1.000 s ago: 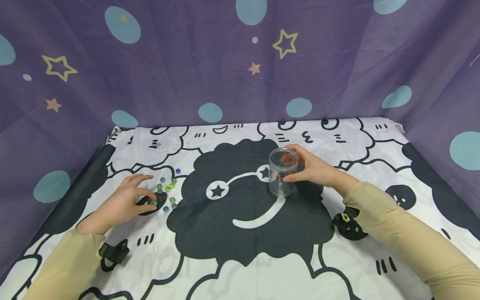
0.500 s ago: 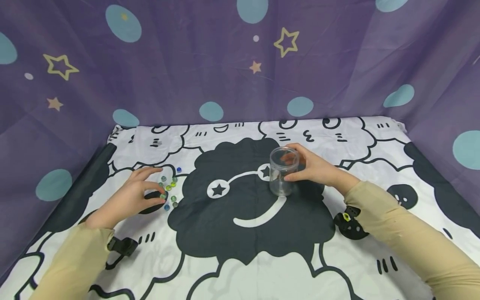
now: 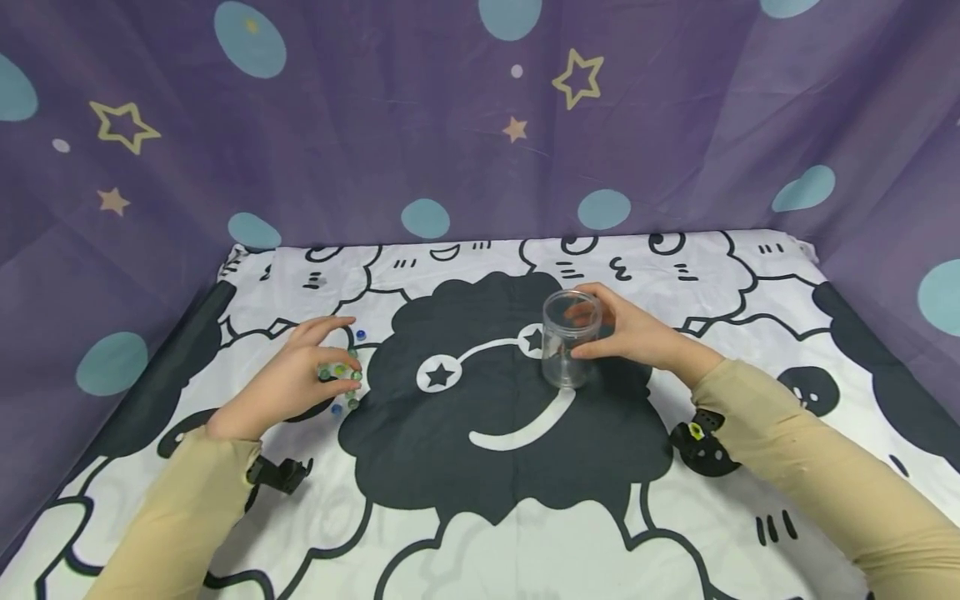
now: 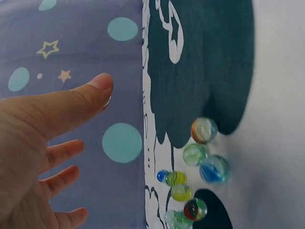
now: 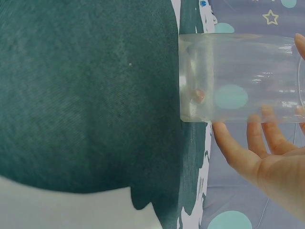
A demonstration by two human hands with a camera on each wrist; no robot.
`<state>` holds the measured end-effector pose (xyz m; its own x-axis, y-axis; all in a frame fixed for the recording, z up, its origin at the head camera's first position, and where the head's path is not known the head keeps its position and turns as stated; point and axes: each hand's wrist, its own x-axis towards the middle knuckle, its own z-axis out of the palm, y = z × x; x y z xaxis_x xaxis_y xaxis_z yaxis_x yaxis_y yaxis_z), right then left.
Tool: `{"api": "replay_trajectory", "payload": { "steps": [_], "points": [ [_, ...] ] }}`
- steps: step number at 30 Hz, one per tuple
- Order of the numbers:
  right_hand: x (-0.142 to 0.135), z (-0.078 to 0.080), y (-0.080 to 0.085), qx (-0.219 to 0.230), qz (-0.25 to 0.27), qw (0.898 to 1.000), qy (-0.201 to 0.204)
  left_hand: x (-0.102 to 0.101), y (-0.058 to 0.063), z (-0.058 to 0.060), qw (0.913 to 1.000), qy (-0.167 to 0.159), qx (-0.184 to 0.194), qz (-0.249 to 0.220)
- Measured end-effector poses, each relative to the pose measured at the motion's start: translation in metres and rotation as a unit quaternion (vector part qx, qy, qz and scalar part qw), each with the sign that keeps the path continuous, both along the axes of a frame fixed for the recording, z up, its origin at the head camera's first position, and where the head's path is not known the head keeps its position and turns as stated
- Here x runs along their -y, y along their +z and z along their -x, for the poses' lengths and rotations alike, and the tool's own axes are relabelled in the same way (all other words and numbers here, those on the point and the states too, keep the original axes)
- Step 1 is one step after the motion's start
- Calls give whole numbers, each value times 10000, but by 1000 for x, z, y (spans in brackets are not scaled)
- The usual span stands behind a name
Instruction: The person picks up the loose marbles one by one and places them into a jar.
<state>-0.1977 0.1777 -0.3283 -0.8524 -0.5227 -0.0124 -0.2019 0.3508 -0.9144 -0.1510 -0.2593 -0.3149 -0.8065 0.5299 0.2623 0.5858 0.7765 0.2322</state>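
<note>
My left hand [image 3: 288, 379] pinches a greenish glass marble [image 3: 356, 376] between thumb and index finger, over a loose group of marbles. In the left wrist view only a clear glint of that marble shows at the thumb tip. Several marbles lie on the cloth below: a blue-and-clear marble [image 4: 214, 169], an orange-streaked marble [image 4: 204, 130] and green and yellow ones among them. My right hand [image 3: 633, 333] grips a clear, lidless jar [image 3: 564, 367] around its right side. The jar stands upright, with a small reddish spot showing near its base in the right wrist view.
A white cloth [image 3: 495, 558] with cartoon sheep covers the table, its large dark shape [image 3: 450, 467] lying between the hands. Behind rises a purple curtain [image 3: 345, 158] with stars and teal dots. A lone blue marble [image 3: 361, 335] sits beyond the group.
My left hand has moved right and slightly away from me with the pinched marble, now covering part of the group. The right hand and jar stay in place; the head view tilts slightly.
</note>
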Motion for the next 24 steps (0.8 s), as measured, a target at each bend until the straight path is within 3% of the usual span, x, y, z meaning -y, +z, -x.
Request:
{"api": "replay_trajectory", "payload": {
  "steps": [6, 18, 24],
  "points": [
    [0, 0, 0, 19, -29, 10000, -26, -8, 2, 4, 10000, -52, -8, -13],
    [-1, 1, -1, 18, 45, 10000, 28, -36, 17, 14, 9994, -223, 255, -27],
    [-1, 0, -1, 1, 41, 10000, 33, -53, 27, 19, 9992, -362, 148, -51]
  ]
}}
